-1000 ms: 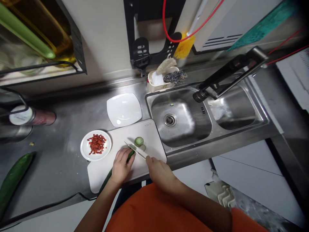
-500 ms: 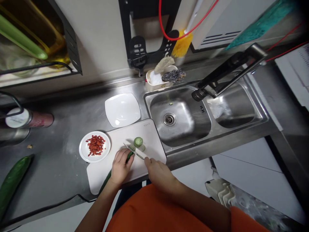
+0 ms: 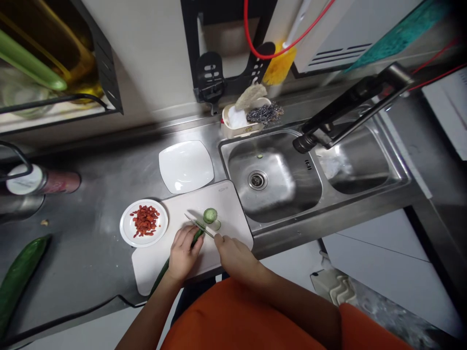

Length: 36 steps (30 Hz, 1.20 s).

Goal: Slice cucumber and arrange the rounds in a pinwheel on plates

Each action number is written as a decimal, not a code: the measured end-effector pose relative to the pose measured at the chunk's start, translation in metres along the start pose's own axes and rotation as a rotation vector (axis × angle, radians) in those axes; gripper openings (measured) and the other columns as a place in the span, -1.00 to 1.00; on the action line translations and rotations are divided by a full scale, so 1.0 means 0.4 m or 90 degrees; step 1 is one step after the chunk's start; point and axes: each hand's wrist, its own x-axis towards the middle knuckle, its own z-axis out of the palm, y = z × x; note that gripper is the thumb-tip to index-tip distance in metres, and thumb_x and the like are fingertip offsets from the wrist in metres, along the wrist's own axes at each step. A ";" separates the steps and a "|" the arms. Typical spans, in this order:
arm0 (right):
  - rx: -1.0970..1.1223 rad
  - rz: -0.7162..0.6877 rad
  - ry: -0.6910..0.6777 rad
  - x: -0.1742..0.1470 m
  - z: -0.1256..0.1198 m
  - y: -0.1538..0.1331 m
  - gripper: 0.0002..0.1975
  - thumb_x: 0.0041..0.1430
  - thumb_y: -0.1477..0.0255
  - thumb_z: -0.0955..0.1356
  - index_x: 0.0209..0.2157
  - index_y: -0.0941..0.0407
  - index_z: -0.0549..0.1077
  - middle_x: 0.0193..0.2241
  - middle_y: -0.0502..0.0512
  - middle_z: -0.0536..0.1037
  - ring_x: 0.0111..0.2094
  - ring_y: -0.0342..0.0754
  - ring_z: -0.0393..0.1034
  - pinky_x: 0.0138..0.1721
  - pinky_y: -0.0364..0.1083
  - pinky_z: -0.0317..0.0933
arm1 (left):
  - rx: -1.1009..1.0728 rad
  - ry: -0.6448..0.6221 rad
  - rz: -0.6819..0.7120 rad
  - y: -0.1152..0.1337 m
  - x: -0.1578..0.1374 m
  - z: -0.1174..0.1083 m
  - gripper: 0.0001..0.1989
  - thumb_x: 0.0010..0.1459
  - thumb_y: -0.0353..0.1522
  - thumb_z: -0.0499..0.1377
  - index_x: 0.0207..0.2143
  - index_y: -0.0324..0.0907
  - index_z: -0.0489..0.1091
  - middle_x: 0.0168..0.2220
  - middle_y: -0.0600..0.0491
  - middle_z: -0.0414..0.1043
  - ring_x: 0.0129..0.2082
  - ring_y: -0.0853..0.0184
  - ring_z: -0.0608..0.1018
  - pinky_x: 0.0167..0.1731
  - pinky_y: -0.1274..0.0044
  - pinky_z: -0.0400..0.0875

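Observation:
My left hand (image 3: 183, 253) is closed around a long green cucumber (image 3: 160, 277) that lies slantwise over the white cutting board (image 3: 215, 255). In my right hand (image 3: 233, 255) is the handle of a small knife (image 3: 200, 225), mostly hidden by the fingers. Its blade lies across the cucumber's cut end, just beyond my left fingertips. Round cucumber slices (image 3: 210, 216) rest on the board right behind the blade.
Left of the board stands a white plate of dried red berries (image 3: 146, 221); behind it, a white square dish (image 3: 186, 166). A steel sink (image 3: 270, 194) with a black faucet (image 3: 335, 112) is at the right. Another cucumber (image 3: 20, 277) lies far left.
The knife and my right hand have shifted slightly left. My left hand stays on the cucumber, and the slices lie as before. The whole view has moved a little.

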 end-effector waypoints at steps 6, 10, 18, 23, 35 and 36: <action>0.005 -0.014 0.019 0.020 0.013 0.004 -0.65 0.17 0.67 0.09 -0.05 0.20 0.28 -0.33 0.22 0.51 -0.32 -0.01 0.43 -0.35 -0.12 0.23 | -0.009 -0.009 -0.007 0.001 0.004 -0.003 -0.81 0.18 -0.37 0.10 -0.14 -0.15 0.38 -0.19 -0.04 0.49 -0.14 0.26 0.50 -0.04 0.37 0.37; 0.024 -0.012 0.009 0.038 0.019 0.002 -0.61 0.16 0.68 0.07 -0.03 0.21 0.28 -0.33 0.21 0.51 -0.31 -0.01 0.43 -0.34 -0.11 0.24 | -0.011 -0.010 -0.009 0.003 0.005 -0.004 -0.81 0.17 -0.38 0.11 -0.14 -0.16 0.38 -0.20 -0.03 0.49 -0.15 0.27 0.50 -0.05 0.37 0.37; 0.057 0.018 0.012 0.063 0.042 -0.003 -0.62 0.18 0.66 0.06 -0.06 0.19 0.31 -0.28 0.20 0.51 -0.28 0.00 0.44 -0.30 -0.12 0.25 | -0.015 -0.011 -0.015 -0.002 0.003 0.000 -0.79 0.18 -0.37 0.09 -0.11 -0.15 0.38 -0.18 -0.05 0.48 -0.14 0.25 0.50 -0.05 0.35 0.38; 0.078 0.038 0.009 0.065 0.039 0.005 -0.61 0.16 0.66 0.09 -0.03 0.20 0.31 -0.26 0.24 0.52 -0.23 0.04 0.44 -0.27 -0.10 0.25 | 0.029 -0.042 -0.003 -0.002 -0.015 -0.008 -0.70 0.17 -0.33 0.11 -0.02 -0.12 0.36 -0.07 -0.10 0.41 -0.05 0.19 0.46 -0.04 0.30 0.39; 0.070 0.056 -0.005 0.051 0.000 0.041 -0.68 0.27 0.53 0.09 -0.04 0.18 0.33 -0.26 0.24 0.53 -0.22 0.02 0.43 -0.27 -0.11 0.19 | 0.078 -0.046 -0.149 -0.016 -0.187 -0.064 -0.46 0.20 -0.31 0.06 0.24 -0.06 0.08 0.04 -0.13 0.30 0.00 0.15 0.41 -0.01 0.28 0.36; 0.064 0.055 0.000 0.049 0.000 0.043 -0.68 0.27 0.53 0.09 -0.05 0.17 0.34 -0.27 0.23 0.53 -0.23 0.02 0.43 -0.27 -0.11 0.18 | 0.079 -0.012 -0.174 -0.015 -0.193 -0.075 -0.45 0.20 -0.30 0.06 0.24 -0.06 0.07 0.02 -0.14 0.30 -0.01 0.15 0.41 0.00 0.28 0.35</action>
